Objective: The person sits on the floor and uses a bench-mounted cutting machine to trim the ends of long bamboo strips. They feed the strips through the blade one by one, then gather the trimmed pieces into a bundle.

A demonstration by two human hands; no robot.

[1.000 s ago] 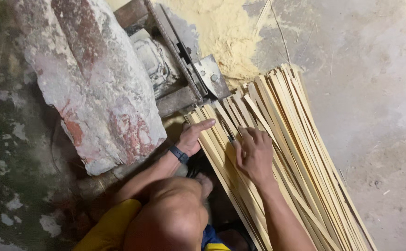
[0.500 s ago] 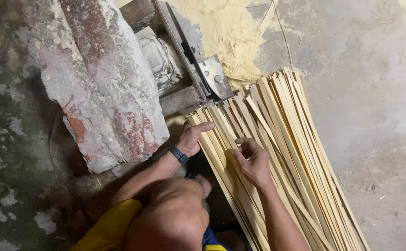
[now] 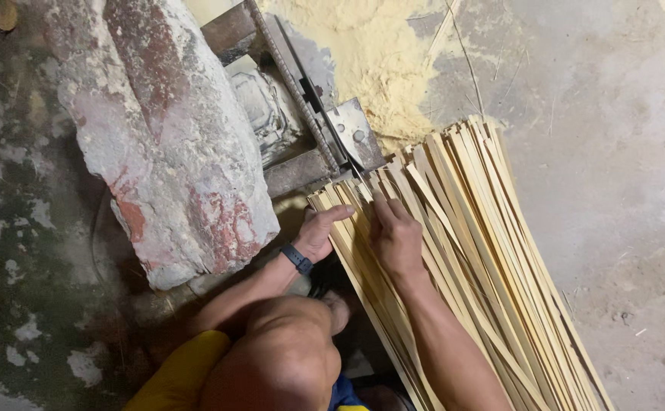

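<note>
A thick bundle of long pale bamboo strips (image 3: 492, 251) lies slanted on the concrete floor, its far ends fanned out beside a metal cutting fixture (image 3: 348, 133). My right hand (image 3: 395, 237) lies on top of the bundle, fingers together and pressed on one strip whose end points at the metal blade. My left hand (image 3: 319, 232), with a dark wristband, rests at the bundle's left edge with its fingers stretched over the outermost strips. My head and a yellow sleeve fill the lower middle of the view.
A large rough stone block (image 3: 173, 144) with red patches stands to the left, against the metal fixture. A heap of yellow sawdust (image 3: 378, 53) lies behind the fixture. Bare grey concrete (image 3: 622, 152) stretches to the right.
My right hand has slid forward along the strips toward the metal blade. The left hand stays at the bundle's left edge.
</note>
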